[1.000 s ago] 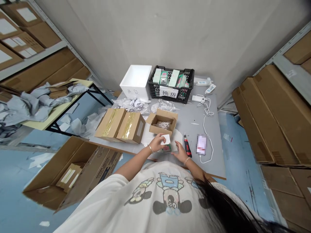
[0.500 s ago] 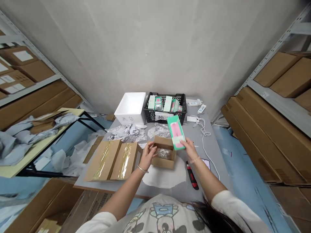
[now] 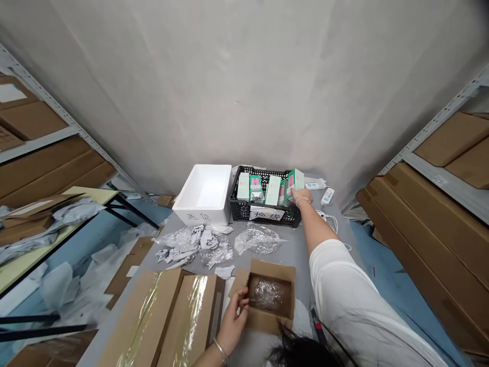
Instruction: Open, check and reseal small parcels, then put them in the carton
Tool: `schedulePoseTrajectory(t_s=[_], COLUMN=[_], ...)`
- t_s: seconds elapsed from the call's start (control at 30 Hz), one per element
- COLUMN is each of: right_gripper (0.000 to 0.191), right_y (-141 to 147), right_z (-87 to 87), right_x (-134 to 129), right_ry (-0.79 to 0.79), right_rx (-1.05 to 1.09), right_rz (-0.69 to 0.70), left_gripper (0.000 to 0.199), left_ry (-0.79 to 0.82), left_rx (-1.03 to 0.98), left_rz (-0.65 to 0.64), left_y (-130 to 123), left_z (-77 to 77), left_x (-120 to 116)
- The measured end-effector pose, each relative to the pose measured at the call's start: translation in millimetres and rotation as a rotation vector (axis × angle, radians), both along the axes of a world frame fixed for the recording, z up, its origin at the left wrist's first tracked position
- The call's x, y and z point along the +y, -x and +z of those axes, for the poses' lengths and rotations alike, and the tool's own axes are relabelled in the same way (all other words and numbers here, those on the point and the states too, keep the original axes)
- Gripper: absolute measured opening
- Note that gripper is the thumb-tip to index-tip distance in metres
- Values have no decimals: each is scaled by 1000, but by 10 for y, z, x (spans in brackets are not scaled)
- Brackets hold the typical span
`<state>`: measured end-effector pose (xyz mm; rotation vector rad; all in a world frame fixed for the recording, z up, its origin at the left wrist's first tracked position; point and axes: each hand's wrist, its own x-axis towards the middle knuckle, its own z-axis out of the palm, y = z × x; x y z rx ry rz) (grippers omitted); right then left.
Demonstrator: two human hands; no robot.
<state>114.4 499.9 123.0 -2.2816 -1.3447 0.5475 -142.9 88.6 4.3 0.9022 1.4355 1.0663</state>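
Here we go: the fingers of the right hand (image 3: pixel 301 195) are closed around the lower end of a slim mint-green and pink carton (image 3: pixel 295 182), which stands tilted at the right end of a black plastic mesh crate (image 3: pixel 244 210). Right beside it, more pale-green and pink cartons (image 3: pixel 263 187) stand packed in the crate, and a white paper label with black Chinese characters (image 3: pixel 266 214) hangs on the crate's front.

Over to the left hand (image 3: pixel 235 321): its fingers curl over the left wall of an open brown cardboard box (image 3: pixel 269 322), with a wad of clear bubble wrap (image 3: pixel 266 294) sitting inside. That box is at the near edge of the grey desk (image 3: pixel 301 257), just beside two tape-sealed brown cartons (image 3: pixel 143 321).

Moving outward, crumpled silver plastic wrap (image 3: pixel 187 243) and a clear bubble bag (image 3: pixel 259 239) lie mid-desk. A white foam box (image 3: pixel 202 196) touches the crate along the far edge, and a white power strip (image 3: pixel 327 195) sits near the far right corner. Down by the white sleeve (image 3: pixel 344 290), a red utility knife (image 3: pixel 316 320) is partly hidden.
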Motion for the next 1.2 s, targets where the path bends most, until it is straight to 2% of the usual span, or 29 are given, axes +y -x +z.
schedulePoseTrajectory(t_s=[0.13,0.23,0.33,0.4,0.47,0.53,0.63,0.67,0.73,0.8,0.83,0.9,0.97,1.0,1.1,1.2], right_gripper=[62,48,48,54,55,56,68,78,100,109,104,71,43,35,29,41], right_y=[144,207,210,189,163,141,127,128,132,128,117,68,-30,-97,-341,-575], right_z=[-419,-636,-632,-521,-391,-321,-443,-549,-830,-1134,-1268,-1463,-1548,-1557,-1525,-1525], right_x=[142,159,178,138,-34,-408,-1368,-1754,-2514,-3138,-3369,-3659,-3776,-3801,-3901,-4177], right_ry=[55,62,85,69,-35,-200,-336,-317,-177,35,140,290,359,360,238,98], right_rx=[-232,-350,-359,-330,-303,-269,-160,-111,2,146,233,414,567,621,636,465], right_rz=[-45,-43,-35,15,94,204,437,454,356,222,190,164,173,184,302,486], left_gripper=[39,37,34,33,34,44,86,99,107,95,85,62,48,46,44,34], left_ry=[7,-34,-139,-196,-197,-159,-10,72,241,369,411,446,429,406,295,202], left_rx=[24,99,268,414,549,634,620,566,407,298,295,333,355,346,290,341], left_rz=[-9,-26,-48,-77,-85,-57,69,101,148,157,133,68,45,62,72,-3], left_y=[105,154,182,187,178,157,116,103,79,62,55,43,35,33,42,63], left_z=[-197,-272,-269,-243,-229,-252,-362,-412,-514,-601,-633,-668,-662,-646,-568,-510], left_x=[54,118,208,274,337,393,467,490,528,545,541,509,443,398,215,-45])
